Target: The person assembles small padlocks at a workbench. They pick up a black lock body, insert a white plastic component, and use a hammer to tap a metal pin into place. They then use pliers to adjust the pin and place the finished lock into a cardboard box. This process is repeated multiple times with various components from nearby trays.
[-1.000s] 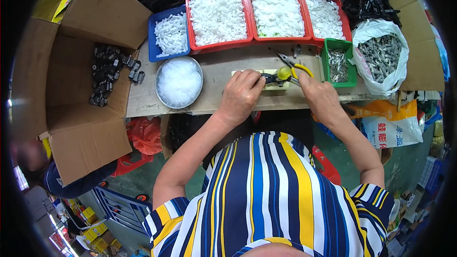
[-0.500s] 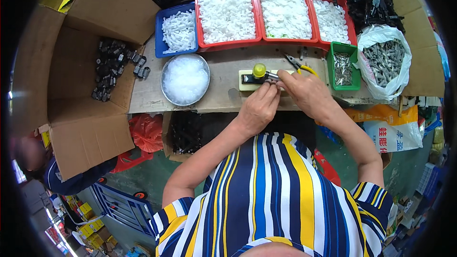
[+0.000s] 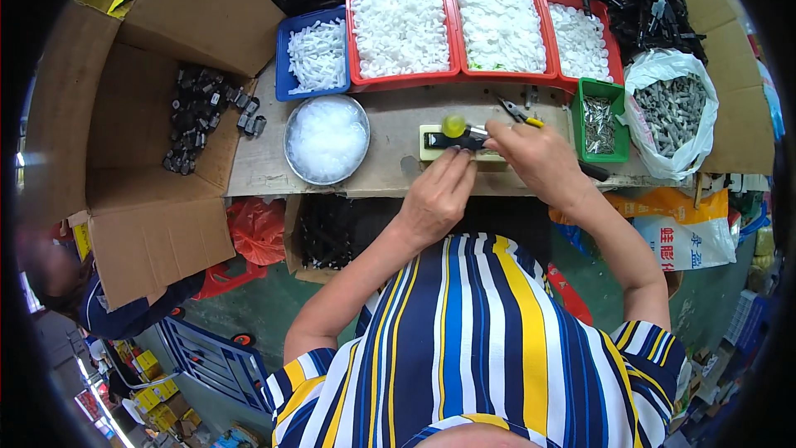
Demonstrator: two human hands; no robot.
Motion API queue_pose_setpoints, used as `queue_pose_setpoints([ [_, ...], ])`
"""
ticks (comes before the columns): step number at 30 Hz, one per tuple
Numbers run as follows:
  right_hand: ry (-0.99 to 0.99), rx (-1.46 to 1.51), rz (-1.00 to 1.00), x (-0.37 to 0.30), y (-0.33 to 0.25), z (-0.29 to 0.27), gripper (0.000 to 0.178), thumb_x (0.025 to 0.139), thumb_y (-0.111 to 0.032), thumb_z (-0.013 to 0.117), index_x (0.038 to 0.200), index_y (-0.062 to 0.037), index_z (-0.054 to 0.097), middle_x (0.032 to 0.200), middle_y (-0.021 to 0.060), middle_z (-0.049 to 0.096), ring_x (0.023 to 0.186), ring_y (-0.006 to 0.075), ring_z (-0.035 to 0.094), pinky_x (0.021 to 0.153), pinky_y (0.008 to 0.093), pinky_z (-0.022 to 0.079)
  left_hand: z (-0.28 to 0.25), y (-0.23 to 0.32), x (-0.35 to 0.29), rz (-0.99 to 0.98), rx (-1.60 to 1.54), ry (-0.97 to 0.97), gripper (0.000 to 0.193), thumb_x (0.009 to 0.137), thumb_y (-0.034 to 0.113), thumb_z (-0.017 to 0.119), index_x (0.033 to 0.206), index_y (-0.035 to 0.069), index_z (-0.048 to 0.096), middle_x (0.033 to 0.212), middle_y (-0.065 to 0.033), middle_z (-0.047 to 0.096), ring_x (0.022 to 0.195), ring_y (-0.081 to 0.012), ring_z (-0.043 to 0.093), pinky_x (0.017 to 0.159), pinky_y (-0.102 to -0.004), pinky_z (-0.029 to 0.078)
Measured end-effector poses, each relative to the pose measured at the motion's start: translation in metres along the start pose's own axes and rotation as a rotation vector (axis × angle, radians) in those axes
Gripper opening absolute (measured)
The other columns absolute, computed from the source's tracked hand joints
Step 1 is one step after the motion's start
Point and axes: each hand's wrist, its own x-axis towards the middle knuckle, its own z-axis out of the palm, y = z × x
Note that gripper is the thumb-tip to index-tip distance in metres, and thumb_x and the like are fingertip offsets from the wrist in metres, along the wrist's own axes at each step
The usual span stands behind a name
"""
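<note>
My left hand [image 3: 437, 196] rests at the near edge of the wooden bench, its fingertips reaching a small black part [image 3: 454, 141] that lies on a pale yellow block [image 3: 431, 146]. A yellow-green knob [image 3: 453, 124] stands on that block. My right hand [image 3: 535, 159] is just right of the knob, fingers pinched on a small metal piece at the black part's right end. Yellow-handled pliers [image 3: 518, 111] lie just beyond my right hand.
A round metal bowl [image 3: 327, 139] of white bits sits left of the block. Behind are a blue tray [image 3: 313, 54] and red trays [image 3: 400, 26] of white parts, a green bin [image 3: 599, 120] of metal pieces, a bag [image 3: 672, 116] of grey parts, and a cardboard box [image 3: 157, 124] holding black parts.
The view has shifted, so the bench sits a little lower in the picture. My left hand has drawn back toward the near edge; my right hand stays at the black part.
</note>
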Motion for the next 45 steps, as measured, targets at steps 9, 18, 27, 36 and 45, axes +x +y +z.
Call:
queue_pose_setpoints([
  [9, 0.063, 0.053, 0.096, -0.013, 0.005, 0.004, 0.018, 0.096, -0.023, 0.062, 0.098, -0.0069, 0.057, 0.071, 0.0134, 0.061, 0.069, 0.0347, 0.064, 0.058, 0.0444, 0.048, -0.007, -0.008, 0.003, -0.086, -0.005, 0.062, 0.033, 0.076, -0.006, 0.071, 0.108, -0.008, 0.065, 0.113, -0.0211, 0.062, 0.105, -0.0380, 0.063, 0.091, -0.0424, 0.054],
  [18, 0.346, 0.172, 0.206, -0.056, 0.025, -0.017, 0.016, 0.095, -0.017, 0.065, 0.103, -0.0040, 0.063, 0.082, 0.0184, 0.066, 0.070, 0.0378, 0.066, 0.057, 0.0447, 0.049, 0.016, -0.013, 0.014, -0.026, 0.053, 0.022, 0.029, 0.079, -0.002, 0.070, 0.107, -0.009, 0.066, 0.113, -0.0196, 0.061, 0.108, -0.0357, 0.062, 0.092, -0.0409, 0.053],
  [27, 0.358, 0.079, 0.190, -0.071, 0.024, -0.016, 0.013, 0.095, -0.016, 0.065, 0.104, -0.0074, 0.066, 0.084, 0.0162, 0.069, 0.074, 0.0307, 0.068, 0.060, 0.0382, 0.046, 0.017, -0.016, 0.017, 0.017, 0.109, 0.023, 0.027, 0.079, -0.001, 0.071, 0.105, -0.008, 0.067, 0.109, -0.0164, 0.063, 0.104, -0.0313, 0.064, 0.087, -0.0387, 0.055],
  [36, 0.338, 0.033, 0.561, -0.081, 0.093, -0.066, 0.019, 0.099, -0.021, 0.060, 0.103, -0.0033, 0.066, 0.075, 0.0189, 0.064, 0.060, 0.0311, 0.063, 0.055, 0.0399, 0.046, 0.009, -0.016, 0.024, -0.072, 0.037, -0.024, 0.035, 0.079, 0.004, 0.072, 0.113, -0.004, 0.065, 0.111, -0.0156, 0.062, 0.106, -0.0316, 0.062, 0.088, -0.0403, 0.052],
  [45, 0.399, -0.721, 0.540, -0.120, 0.207, -0.093, 0.020, 0.094, -0.017, 0.063, 0.107, -0.0016, 0.067, 0.102, 0.0155, 0.066, 0.097, 0.0344, 0.063, 0.081, 0.0433, 0.051, 0.008, -0.018, 0.041, -0.118, -0.018, -0.194, 0.039, 0.080, 0.005, 0.072, 0.116, 0.000, 0.058, 0.116, -0.0196, 0.059, 0.112, -0.0357, 0.058, 0.093, -0.0449, 0.047],
])
